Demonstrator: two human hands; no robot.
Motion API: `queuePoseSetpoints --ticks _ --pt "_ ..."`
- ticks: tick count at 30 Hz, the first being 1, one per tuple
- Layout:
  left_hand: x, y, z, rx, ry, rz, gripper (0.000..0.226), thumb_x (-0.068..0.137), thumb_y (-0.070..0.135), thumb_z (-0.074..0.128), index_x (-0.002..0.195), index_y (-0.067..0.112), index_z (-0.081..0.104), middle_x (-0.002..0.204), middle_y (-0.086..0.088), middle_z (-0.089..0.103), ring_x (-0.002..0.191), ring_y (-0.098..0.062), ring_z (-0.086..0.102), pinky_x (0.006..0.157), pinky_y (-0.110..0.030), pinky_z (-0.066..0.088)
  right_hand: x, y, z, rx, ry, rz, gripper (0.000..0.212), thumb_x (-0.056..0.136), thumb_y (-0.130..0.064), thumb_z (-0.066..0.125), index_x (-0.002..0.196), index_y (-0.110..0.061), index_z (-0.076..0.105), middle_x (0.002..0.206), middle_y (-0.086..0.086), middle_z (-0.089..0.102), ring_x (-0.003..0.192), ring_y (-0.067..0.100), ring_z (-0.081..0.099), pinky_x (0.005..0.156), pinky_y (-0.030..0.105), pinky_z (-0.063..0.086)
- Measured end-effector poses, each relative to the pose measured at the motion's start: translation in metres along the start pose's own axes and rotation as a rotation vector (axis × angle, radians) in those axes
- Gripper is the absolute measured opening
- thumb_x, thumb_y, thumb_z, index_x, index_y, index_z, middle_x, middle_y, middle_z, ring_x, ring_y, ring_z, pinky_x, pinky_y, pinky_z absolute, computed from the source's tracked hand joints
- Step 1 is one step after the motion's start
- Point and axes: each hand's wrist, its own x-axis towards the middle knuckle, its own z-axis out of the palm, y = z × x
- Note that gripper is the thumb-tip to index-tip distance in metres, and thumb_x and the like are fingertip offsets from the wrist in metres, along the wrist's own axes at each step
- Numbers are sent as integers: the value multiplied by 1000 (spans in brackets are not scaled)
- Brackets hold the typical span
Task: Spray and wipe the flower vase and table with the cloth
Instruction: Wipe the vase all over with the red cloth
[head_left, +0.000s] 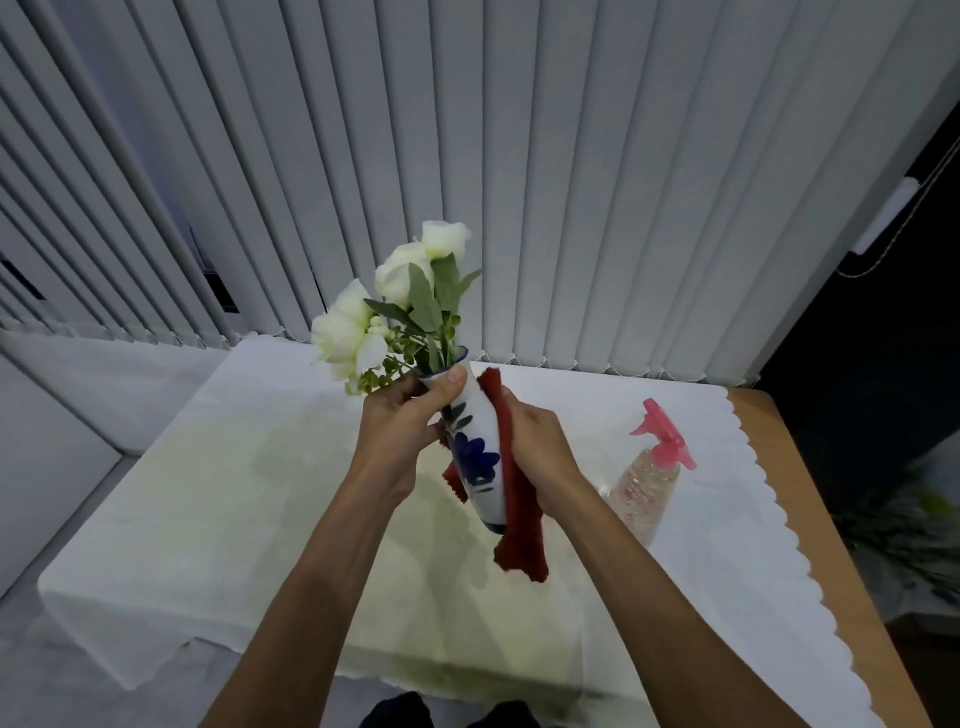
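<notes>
The person's left hand (400, 423) is wrapped around the neck of the flower vase (475, 447), thumb laid along the rim and the other fingers curled behind it, mostly out of sight. The vase is held in the air above the table (753, 415), tilted with its mouth up and to the left; its base is partly covered by the dark red cloth (519, 525). The right hand (540, 452) presses that cloth against the vase's right side, and its fingers are hidden behind cloth and vase, so whether they are spread or together cannot be told. White flowers (363, 322) with green leaves stick out of the mouth. The table is covered by a white cloth with a scalloped edge (779, 525), bare wood showing along the right. A clear spray bottle (649, 483) with a pink trigger head stands to the right, apart from the hands. Grey vertical blinds (571, 182) fill the background, and the far right corner is dark and hard to make out.
</notes>
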Motion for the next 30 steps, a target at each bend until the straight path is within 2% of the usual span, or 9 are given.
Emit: queuePoseSetpoints --ticks 2,6,10,12,17,20,23,27,30 --pt "-5 -4 6 8 -7 3 22 86 16 76 108 14 76 100 -2 81 89 -12 76 84 -39 61 -5 -9 6 43 38 -87 47 104 -63 44 98 -29 77 97 -4 80 92 20 76 95 46 62" --pt "-11 -6 14 15 -29 45 29 85 16 78 113 10 76 104 -6 80 100 -17 76 92 -41 60 -25 -13 17 99 109 -347 33 112 -46 36 110 -41 68 101 -19 75 103 8 71 94 36 58" --pt "-11 -1 11 56 -66 111 46 68 25 83 112 14 76 108 -8 79 103 -24 75 93 -43 59 -9 -1 2 74 10 21 60 90 -78 47 102 -29 79 99 -2 82 93 22 78 90 45 63" --pt "-9 0 9 77 -72 117 45 66 28 82 108 16 76 107 -7 80 102 -24 75 94 -44 59 -10 -5 -4 91 -46 102 55 92 -74 52 98 -27 79 98 3 83 94 28 78 98 49 61" --pt "-5 -3 10 131 -84 112 49 66 32 85 111 12 77 107 -9 80 104 -27 75 98 -51 57 -20 -9 5 247 -53 -122 43 107 -61 36 115 -45 75 114 -5 80 106 18 76 97 44 61" --pt "-2 0 9 112 -90 137 53 65 27 84 114 9 74 108 -10 79 102 -26 75 94 -46 60 -10 10 1 236 -31 62 46 104 -67 39 104 -36 72 111 1 80 92 18 74 85 36 60" --pt "4 6 9 102 -137 137 49 68 25 80 114 12 72 108 -7 79 102 -23 75 87 -38 62 0 34 -7 435 -102 325 46 99 -64 55 105 -25 77 113 13 82 96 31 75 92 45 61" --pt "10 4 13 198 -42 152 29 77 34 80 102 21 74 98 0 79 96 -14 73 87 -29 60 10 58 4 642 -33 359 47 91 -47 77 119 -9 80 112 16 83 106 39 78 102 56 59" --pt "9 -3 18 360 91 163 51 74 48 85 115 20 71 103 5 80 97 -6 74 88 -28 59 13 65 9 644 96 368 37 93 -39 78 108 -6 83 105 14 84 99 37 80 93 49 64"
